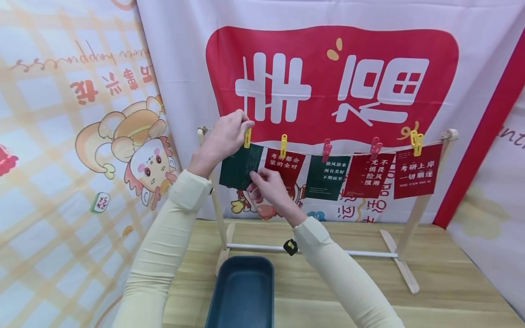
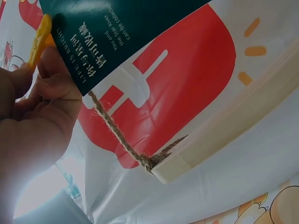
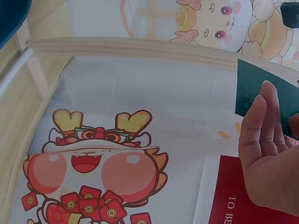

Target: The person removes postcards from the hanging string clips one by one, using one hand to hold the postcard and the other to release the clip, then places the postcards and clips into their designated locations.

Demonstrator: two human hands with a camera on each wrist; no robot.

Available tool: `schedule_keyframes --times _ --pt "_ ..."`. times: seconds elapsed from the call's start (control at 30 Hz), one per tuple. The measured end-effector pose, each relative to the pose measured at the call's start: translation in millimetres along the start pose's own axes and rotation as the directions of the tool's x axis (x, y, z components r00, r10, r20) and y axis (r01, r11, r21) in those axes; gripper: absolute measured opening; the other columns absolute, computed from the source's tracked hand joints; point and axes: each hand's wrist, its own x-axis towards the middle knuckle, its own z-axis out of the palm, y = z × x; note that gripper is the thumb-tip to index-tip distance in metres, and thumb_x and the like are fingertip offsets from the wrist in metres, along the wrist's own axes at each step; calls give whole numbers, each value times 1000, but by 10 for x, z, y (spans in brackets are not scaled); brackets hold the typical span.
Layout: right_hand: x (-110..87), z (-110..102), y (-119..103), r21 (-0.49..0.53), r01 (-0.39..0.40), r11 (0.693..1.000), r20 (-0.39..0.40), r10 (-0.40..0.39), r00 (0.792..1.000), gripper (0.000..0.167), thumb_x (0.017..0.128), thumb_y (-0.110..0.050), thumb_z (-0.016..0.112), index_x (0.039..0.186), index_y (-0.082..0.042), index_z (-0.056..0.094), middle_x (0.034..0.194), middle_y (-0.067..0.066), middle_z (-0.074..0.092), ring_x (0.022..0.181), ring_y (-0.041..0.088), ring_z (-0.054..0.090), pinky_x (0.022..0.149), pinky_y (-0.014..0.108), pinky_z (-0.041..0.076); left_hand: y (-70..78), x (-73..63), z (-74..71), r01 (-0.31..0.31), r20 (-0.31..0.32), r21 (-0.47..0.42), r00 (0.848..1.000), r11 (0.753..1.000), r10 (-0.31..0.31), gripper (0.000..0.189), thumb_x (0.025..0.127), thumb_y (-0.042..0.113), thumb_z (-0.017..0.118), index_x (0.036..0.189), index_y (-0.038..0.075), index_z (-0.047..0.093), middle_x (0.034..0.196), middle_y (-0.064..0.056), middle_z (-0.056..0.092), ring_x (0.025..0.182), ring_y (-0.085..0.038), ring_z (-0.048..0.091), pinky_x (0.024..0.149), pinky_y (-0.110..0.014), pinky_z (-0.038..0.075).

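Observation:
At the left end of a twine line, my left hand pinches a yellow clothespin at the top of a dark green card with pale printed text. Thumb and fingers of my right hand hold that card by its lower right corner. In the left wrist view the clothespin sits at the card's text end, right by the fingertips. The right wrist view has the green card between the thumb and straight fingers of my right hand.
Other red and green cards hang to the right, such as a red card under a yellow clothespin. The line spans a wooden frame standing on the table. A dark blue bin and a small black item are below.

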Motion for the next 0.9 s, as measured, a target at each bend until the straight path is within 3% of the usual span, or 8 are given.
schedule_keyframes --times 0.13,0.33,0.47,0.63,0.9 --pt "-5 8 -18 8 -2 1000 3 2 1000 29 100 -37 55 103 -9 61 90 14 72 73 29 71 69 37 60 -26 5 9 -43 -90 -44 995 998 39 27 100 33 52 111 9 53 95 -8 61 76 -17 58 73 -31 58" --pt "-14 6 -18 7 1 1000 3 -1 1000 28 99 -39 56 103 -11 61 89 11 72 73 28 71 78 50 59 -57 17 28 -95 -216 -113 974 989 68 27 99 33 55 110 8 55 99 -7 61 81 -14 60 75 -30 59" --pt "-28 0 -8 -1 -6 1000 9 6 1000 29 99 -39 57 103 -11 62 88 10 72 73 27 71 71 40 60 -63 19 25 -103 -286 -138 956 985 60 27 98 32 57 110 8 55 104 -8 62 87 -14 62 80 -31 59" --pt "-46 -5 2 8 5 1000 18 -5 1000 28 99 -37 57 101 -9 62 87 12 71 71 25 71 66 30 59 -60 19 13 -113 -325 -142 944 983 62 28 97 31 59 110 7 55 107 -9 63 92 -17 63 84 -35 59" --pt "-104 -1 5 11 -2 1000 31 1 1000 26 99 -35 57 101 -9 62 86 13 71 73 31 70 73 40 60 -31 -13 -19 -136 -339 -143 937 980 81 31 95 34 62 109 7 57 102 -8 64 86 -14 62 81 -31 58"
